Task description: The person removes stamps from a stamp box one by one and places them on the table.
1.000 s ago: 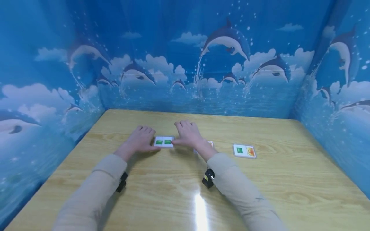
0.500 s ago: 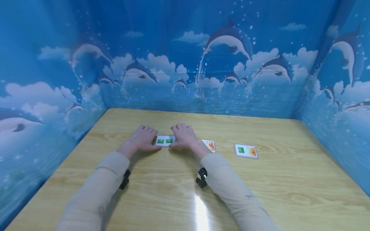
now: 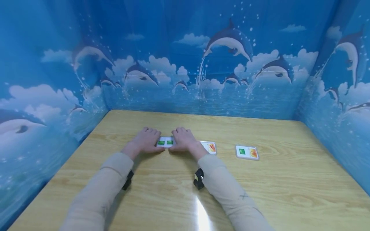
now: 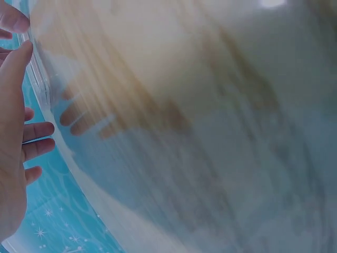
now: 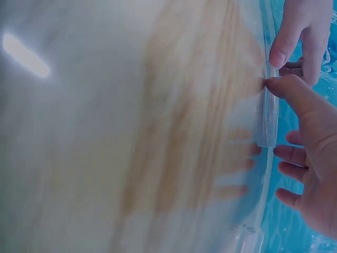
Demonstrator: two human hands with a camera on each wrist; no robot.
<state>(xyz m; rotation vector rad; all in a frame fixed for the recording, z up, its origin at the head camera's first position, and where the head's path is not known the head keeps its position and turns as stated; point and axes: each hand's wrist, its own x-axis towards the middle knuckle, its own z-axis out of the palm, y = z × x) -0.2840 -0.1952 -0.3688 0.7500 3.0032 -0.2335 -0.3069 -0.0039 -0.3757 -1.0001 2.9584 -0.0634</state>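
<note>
- Nearest me, two beige sleeves (image 3: 101, 189) reach forward over a pale wooden table (image 3: 162, 199), a small black device (image 3: 198, 178) below the right cuff.
- Ahead, the left hand (image 3: 144, 141) and right hand (image 3: 184, 140) face each other, one at each end of a green-pictured card (image 3: 165, 142) lying flat.
- Both thumbs rest against its near edge, tips close together; the other fingers spread apart toward the far side. Whether they pinch the card, I cannot tell.
- The card shows two green pictures side by side. Its side looks clear and thick; whether that is a case around it, I cannot tell.
- Just right of the right wrist, partly hidden, lies an orange-pictured card (image 3: 212, 148).
- Farther right, well apart across wood, lies a green-and-orange card (image 3: 247, 152).
- Beyond the cards, more wood runs to the table's back edge, against a blue dolphin curtain (image 3: 188, 64).
</note>
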